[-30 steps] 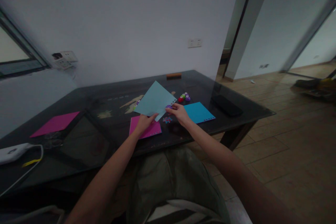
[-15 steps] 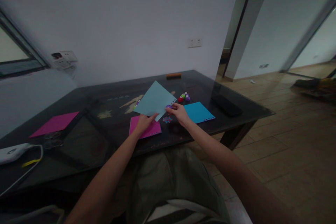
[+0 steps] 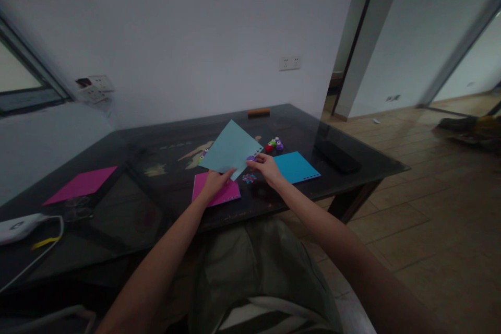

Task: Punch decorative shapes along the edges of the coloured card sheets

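Pinched at its lower corner by my left hand [image 3: 216, 183], a pale blue sheet of paper [image 3: 231, 147] is raised at a tilt above the table. My right hand [image 3: 266, 166] has its fingers closed on a small purple object [image 3: 251, 158] at the sheet's right edge, beside a row of dark spots. What kind of object it is I cannot make out. Under my left hand lies a pink sheet [image 3: 199, 185] with small spots along its near edge. Between my hands on the table is a little patch of multicoloured bits [image 3: 249, 178].
A bright blue sheet [image 3: 295, 167] lies right of my right hand, near a black flat object [image 3: 337, 156]. Red, green and purple toy-like pieces with eyes [image 3: 274, 144] sit behind. Another pink sheet [image 3: 80, 185] and a white device with a cable [image 3: 21, 228] are at left.
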